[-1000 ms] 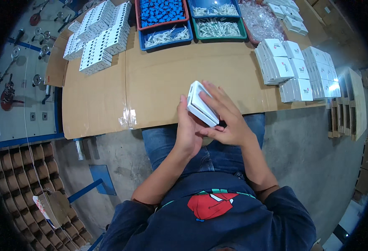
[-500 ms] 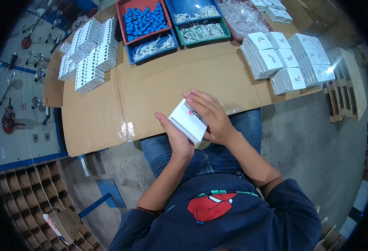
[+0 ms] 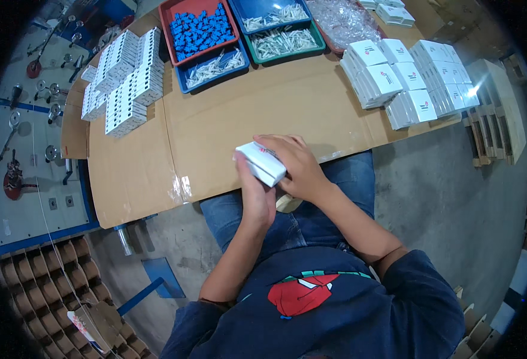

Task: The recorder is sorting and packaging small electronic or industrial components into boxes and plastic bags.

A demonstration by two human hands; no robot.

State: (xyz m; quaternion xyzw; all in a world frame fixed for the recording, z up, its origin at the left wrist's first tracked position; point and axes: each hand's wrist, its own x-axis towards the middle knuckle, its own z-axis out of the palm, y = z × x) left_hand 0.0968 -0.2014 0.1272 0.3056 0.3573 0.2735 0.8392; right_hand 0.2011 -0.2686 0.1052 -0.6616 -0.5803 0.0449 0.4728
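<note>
Between my two hands is a small white box (image 3: 262,163) with red and dark print on its top face. It is tilted, held just above the table's front edge and my lap. My left hand (image 3: 255,194) grips its left and near side, the thumb along the edge. My right hand (image 3: 296,166) wraps the right side, with fingers over the far edge. The box's underside and some fingertips are hidden. A cardboard-covered table (image 3: 233,113) lies in front of me.
White blocks with dark slots (image 3: 129,78) are stacked at left. A red tray (image 3: 166,36) holds blue parts; blue (image 3: 185,88) and green trays (image 3: 322,45) hold white pieces. Clear plastic bags (image 3: 347,24) lie behind. Several white boxes (image 3: 410,76) stand at right, near a wooden pallet (image 3: 500,113).
The white box has tipped so more of its near side shows, and it has shifted slightly left. My right fingers have drawn closer round it, and my left thumb now lies along its edge.
</note>
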